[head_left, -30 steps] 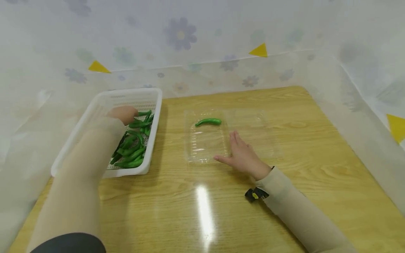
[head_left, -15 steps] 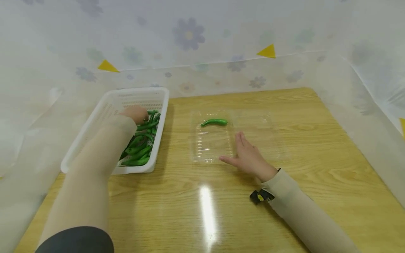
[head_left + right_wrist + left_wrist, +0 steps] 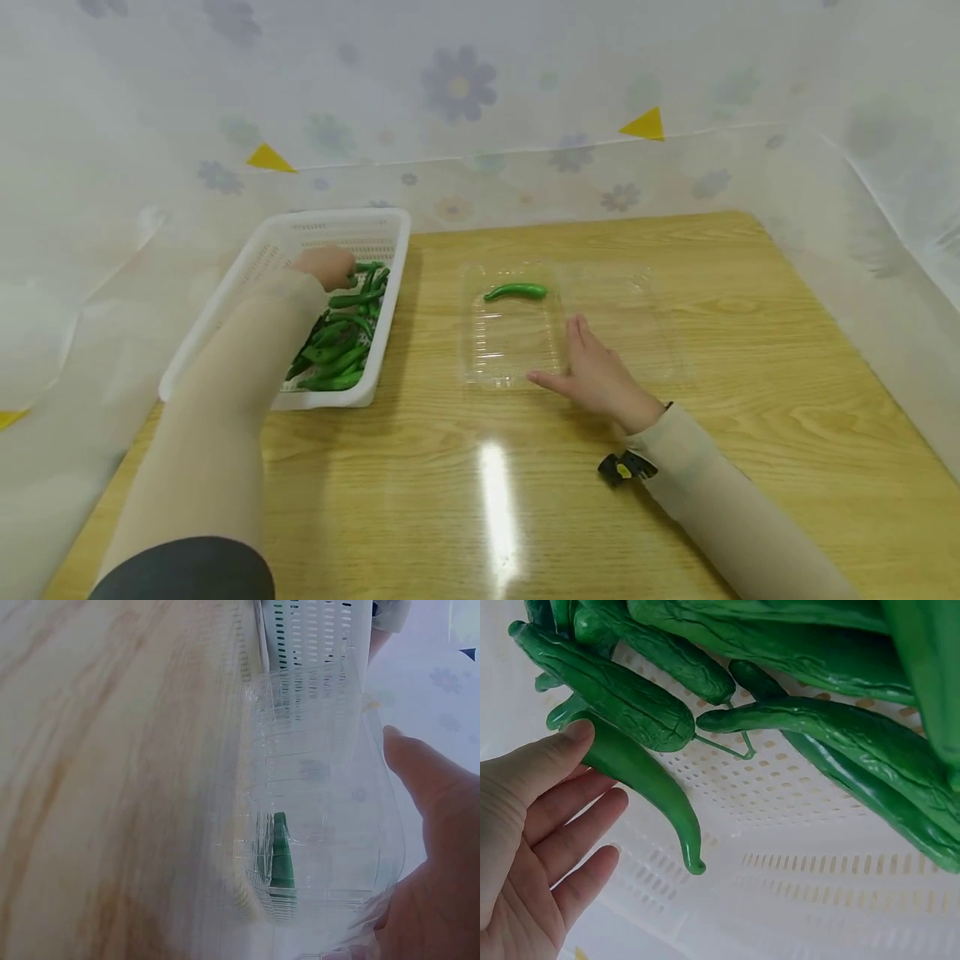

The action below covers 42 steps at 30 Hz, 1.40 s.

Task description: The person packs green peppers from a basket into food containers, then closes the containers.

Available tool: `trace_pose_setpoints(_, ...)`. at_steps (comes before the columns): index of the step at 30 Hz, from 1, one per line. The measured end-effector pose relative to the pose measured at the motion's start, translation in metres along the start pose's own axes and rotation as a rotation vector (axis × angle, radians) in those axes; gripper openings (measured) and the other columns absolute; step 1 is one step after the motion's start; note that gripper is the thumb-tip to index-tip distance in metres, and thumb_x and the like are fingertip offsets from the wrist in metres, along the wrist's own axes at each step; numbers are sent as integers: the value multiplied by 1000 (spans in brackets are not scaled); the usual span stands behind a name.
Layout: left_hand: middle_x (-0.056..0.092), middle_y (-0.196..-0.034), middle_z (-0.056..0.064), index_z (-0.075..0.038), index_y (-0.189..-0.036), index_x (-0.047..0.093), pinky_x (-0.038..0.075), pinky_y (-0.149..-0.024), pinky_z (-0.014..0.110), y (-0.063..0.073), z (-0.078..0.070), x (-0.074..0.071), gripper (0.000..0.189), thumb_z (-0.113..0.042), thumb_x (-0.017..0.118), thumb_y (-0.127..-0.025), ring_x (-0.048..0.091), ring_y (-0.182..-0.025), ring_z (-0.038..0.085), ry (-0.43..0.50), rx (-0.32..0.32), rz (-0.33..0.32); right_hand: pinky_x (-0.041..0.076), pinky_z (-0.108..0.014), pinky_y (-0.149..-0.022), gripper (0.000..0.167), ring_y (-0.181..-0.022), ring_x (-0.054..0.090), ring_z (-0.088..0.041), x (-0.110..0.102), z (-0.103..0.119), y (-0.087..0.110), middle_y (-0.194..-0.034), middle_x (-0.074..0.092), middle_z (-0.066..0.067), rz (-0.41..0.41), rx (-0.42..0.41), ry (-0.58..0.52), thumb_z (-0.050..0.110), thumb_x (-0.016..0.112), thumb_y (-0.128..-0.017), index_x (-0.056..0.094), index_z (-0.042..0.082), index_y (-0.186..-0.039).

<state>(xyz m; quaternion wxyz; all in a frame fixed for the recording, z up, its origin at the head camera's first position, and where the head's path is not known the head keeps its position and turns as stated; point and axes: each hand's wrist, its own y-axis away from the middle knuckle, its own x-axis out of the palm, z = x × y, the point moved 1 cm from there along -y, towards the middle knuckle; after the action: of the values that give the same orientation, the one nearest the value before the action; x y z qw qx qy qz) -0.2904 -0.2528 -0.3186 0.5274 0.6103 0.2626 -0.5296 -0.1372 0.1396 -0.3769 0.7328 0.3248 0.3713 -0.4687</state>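
My left hand (image 3: 327, 265) reaches into a white plastic basket (image 3: 392, 308) holding a pile of green chili peppers (image 3: 337, 358). In the left wrist view its thumb and fingers pinch one curved green pepper (image 3: 649, 776) by its upper end; the tip points down toward the basket wall. Other wrinkled peppers (image 3: 607, 686) lie beside it. My right hand (image 3: 600, 375), fingers straight and thumb spread, touches the near right side of a clear plastic clamshell box (image 3: 510, 337). Inside that box, toward the back, lies a single green pepper (image 3: 516, 291).
The box's clear lid (image 3: 626, 329) lies folded open to the right on the wooden table (image 3: 420, 483). Flower-patterned white sheeting (image 3: 457, 125) with yellow triangles rises behind and at the sides. A black device (image 3: 626, 468) is strapped to the right wrist.
The head view has shifted, so the scene appears slightly farther right. My left hand stays in the basket among the peppers; the right hand holds its place at the box.
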Motion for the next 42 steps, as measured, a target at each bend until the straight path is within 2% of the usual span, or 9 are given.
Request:
trace_pose_setpoints(4, 47, -60, 1, -7, -69, 58, 36, -56, 32, 5, 0, -6, 21, -10, 61, -90, 41, -55, 14, 4, 7, -15, 22, -59, -103, 107, -136, 11, -44, 0, 0, 1, -149, -2, -31, -1, -5, -4, 59, 55, -85, 2, -13, -143)
trace_pose_setpoints(7, 37, -57, 0, -10, -65, 51, 33, -55, 32, 7, 3, -9, 28, -12, 59, -91, 34, -53, 14, 4, 11, -34, 21, -58, -103, 106, -136, 11, -44, 0, 0, 1, -149, -2, -30, 2, -6, -8, 59, 55, -85, 1, -13, -143)
trace_pose_setpoints(14, 55, -67, 6, -2, -81, 63, 37, -57, 35, 13, 3, -17, 22, -18, 57, -94, 47, -58, 19, 8, -40, -74, 20, -58, -104, 106, -136, 10, -43, -1, -1, -1, -149, -3, -30, 8, 4, -12, 58, 55, -86, 0, -12, -143)
trace_pose_setpoints(18, 59, -73, 10, 2, -89, 63, 42, -59, 37, 17, 3, -21, 24, -18, 52, -96, 54, -63, 22, 46, -96, -92, 20, -58, -104, 107, -135, 11, -44, 0, -2, -2, -149, -3, -30, 7, 6, -5, 59, 54, -85, 0, -12, -143)
trace_pose_setpoints(22, 59, -73, 13, 4, -88, 62, 43, -60, 39, 21, 2, -26, 26, -17, 49, -97, 55, -64, 24, 82, -131, -106, 21, -57, -104, 108, -135, 12, -44, -1, -3, -3, -149, -3, -30, 4, 3, -2, 61, 53, -85, -1, -12, -143)
trace_pose_setpoints(28, 51, -62, 8, -2, -71, 56, 39, -56, 36, 23, 0, -31, 28, -17, 53, -95, 45, -55, 19, 105, -151, -133, 20, -56, -105, 107, -135, 11, -44, -1, -3, -6, -149, -2, -31, -5, -6, -5, 60, 54, -85, 1, -13, -143)
trace_pose_setpoints(32, 44, -60, 5, -5, -69, 51, 35, -56, 34, 24, -1, -30, 27, -15, 55, -93, 38, -54, 17, 134, -150, -138, 19, -56, -104, 106, -135, 10, -44, 0, -4, -6, -148, -2, -31, -7, -9, -8, 59, 54, -86, 2, -13, -142)
trace_pose_setpoints(38, 51, -68, 10, 0, -81, 58, 34, -59, 36, 29, -5, -32, 14, -8, 54, -92, 41, -60, 21, 168, -134, -145, 20, -56, -105, 107, -136, 10, -43, -1, -1, -6, -149, -2, -31, -5, -8, -20, 60, 54, -85, 2, -12, -143)
trace_pose_setpoints(42, 60, -86, 18, 4, -96, 62, 39, -63, 39, 30, -8, -36, 13, -6, 55, -92, 52, -70, 26, 179, -123, -160, 20, -58, -104, 107, -136, 11, -43, -3, -1, -5, -149, -2, -30, -6, -2, -12, 61, 54, -85, 2, -12, -143)
